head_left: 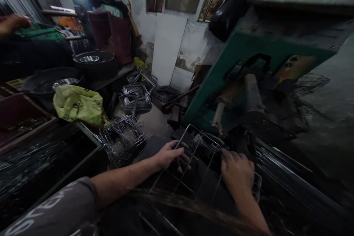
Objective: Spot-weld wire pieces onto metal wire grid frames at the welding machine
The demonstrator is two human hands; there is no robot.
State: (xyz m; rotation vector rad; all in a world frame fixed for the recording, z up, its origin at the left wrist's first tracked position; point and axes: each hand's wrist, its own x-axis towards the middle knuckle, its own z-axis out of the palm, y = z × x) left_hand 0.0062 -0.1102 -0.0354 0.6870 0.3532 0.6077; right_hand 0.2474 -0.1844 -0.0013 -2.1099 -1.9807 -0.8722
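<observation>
A wire rack point(203, 167), a grid of thin metal rods in a bent frame, lies tilted across my lap. My left hand point(170, 155) grips its left side, thumb above the wires and fingers reaching beneath them. On the right part of the rack, my right hand point(238, 171) is closed over a wire; its fingertips are partly hidden. Just beyond the rack stands a green machine point(204, 84) with thick cylindrical arms point(253, 92). The near end of the rack fades into the dark.
Stacked wire frames point(123, 136) lie to my left, with more bent frames point(136, 96) behind. A yellow-green bag point(79, 104) sits beside a bin of metal rods point(30, 169). Long rods point(293, 177) lie at right. Another person's hand point(13, 25) shows at far left.
</observation>
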